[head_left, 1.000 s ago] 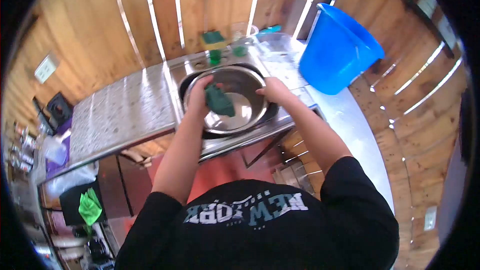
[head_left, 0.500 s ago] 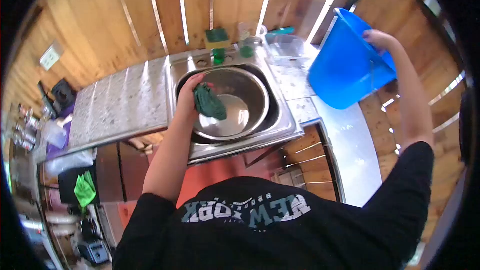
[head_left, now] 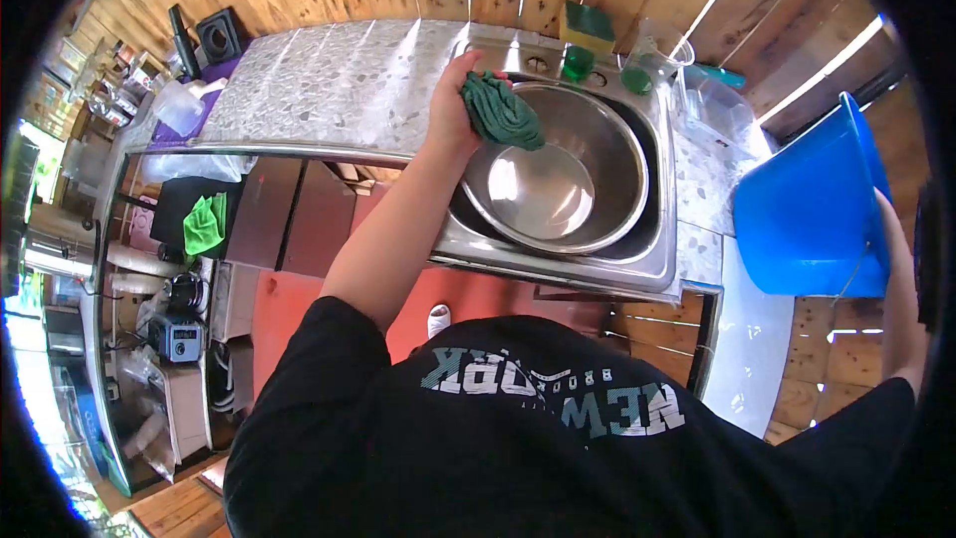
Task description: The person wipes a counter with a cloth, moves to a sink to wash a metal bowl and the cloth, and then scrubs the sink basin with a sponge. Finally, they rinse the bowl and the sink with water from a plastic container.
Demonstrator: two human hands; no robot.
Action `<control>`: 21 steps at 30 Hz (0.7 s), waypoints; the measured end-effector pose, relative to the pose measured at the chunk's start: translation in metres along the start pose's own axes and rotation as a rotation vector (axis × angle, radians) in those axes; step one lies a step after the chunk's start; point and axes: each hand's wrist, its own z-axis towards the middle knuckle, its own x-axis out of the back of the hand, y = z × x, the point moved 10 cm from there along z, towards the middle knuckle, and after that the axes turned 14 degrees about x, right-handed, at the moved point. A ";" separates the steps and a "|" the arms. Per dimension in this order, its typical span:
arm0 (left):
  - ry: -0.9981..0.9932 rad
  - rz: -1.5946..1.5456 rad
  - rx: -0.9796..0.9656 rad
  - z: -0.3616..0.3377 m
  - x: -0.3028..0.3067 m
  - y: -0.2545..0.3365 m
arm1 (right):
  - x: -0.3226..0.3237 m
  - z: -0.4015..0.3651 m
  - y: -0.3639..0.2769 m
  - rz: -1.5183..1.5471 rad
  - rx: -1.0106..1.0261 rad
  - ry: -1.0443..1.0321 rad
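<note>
Right hand [head_left: 885, 208] off the steel bowl [head_left: 617, 190], now at the blue bucket [head_left: 802, 215]

- Fingers, left: curled around a folded green cloth [head_left: 503, 115], pressing it into the palm.
- Fingers, right: hidden behind the bucket; whether they grip, pinch or lie flat, cannot tell.
- Left hand [head_left: 456, 108]: at the bowl's left rim, the cloth overhanging the inside. Same post as a second ago.
- Right hand: well apart from the bowl, on the bucket's far right side. A second ago it was at the bowl's right rim; half a second ago, at the bucket's upper rim.
- Steel bowl, one: within the sink [head_left: 665, 210], bright patches on its floor; whether these are water or glare, cannot tell. Judged effect of the change: the bowl has lost its right-hand hold and probably rests on the sink alone, the work now being shared between bowl and bucket.
- Blue bucket, one: to the right of the bowl, tilted, mouth turned away from it; whether raised off the white surface [head_left: 752, 339], cannot tell.
- Yellow-and-green sponge [head_left: 590, 25], one: beyond the bowl's far rim.
- Clear cup [head_left: 657, 50], one: beyond the bowl, to the right.
- Clear plastic container [head_left: 712, 105], one: right of the bowl, on the bucket's side.
- Speckled counter [head_left: 319, 90]: left of the bowl.
</note>
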 end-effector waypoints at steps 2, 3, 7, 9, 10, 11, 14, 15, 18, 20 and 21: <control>0.017 0.022 -0.001 -0.002 -0.003 0.001 | 0.006 0.003 0.003 0.008 0.002 0.001; 0.022 0.016 0.011 -0.003 -0.004 0.000 | 0.008 0.003 0.004 0.010 0.003 0.002; 0.027 0.024 0.024 -0.002 -0.004 0.000 | 0.008 0.014 0.002 0.029 0.012 -0.002; 0.017 0.041 0.021 -0.001 -0.004 0.000 | 0.009 0.014 0.003 0.039 0.016 -0.003; 0.011 0.051 0.024 -0.001 -0.005 -0.001 | 0.009 0.018 0.002 0.042 0.021 -0.006; 0.002 0.061 0.027 -0.001 -0.006 -0.002 | 0.009 0.018 0.004 0.043 0.021 -0.008; -0.054 0.080 0.060 0.002 -0.009 -0.006 | 0.007 0.024 -0.002 0.050 0.036 -0.011; -0.060 0.083 0.059 0.001 -0.009 -0.007 | 0.007 0.026 -0.005 0.047 0.043 -0.014; -0.077 0.066 0.053 -0.003 -0.014 -0.006 | 0.008 0.031 -0.025 0.043 0.080 -0.018; -0.084 0.031 0.064 -0.008 -0.020 -0.005 | 0.010 0.036 -0.037 0.038 0.124 -0.026; -0.078 0.031 0.056 -0.008 -0.020 -0.004 | 0.013 0.040 -0.047 0.032 0.159 -0.023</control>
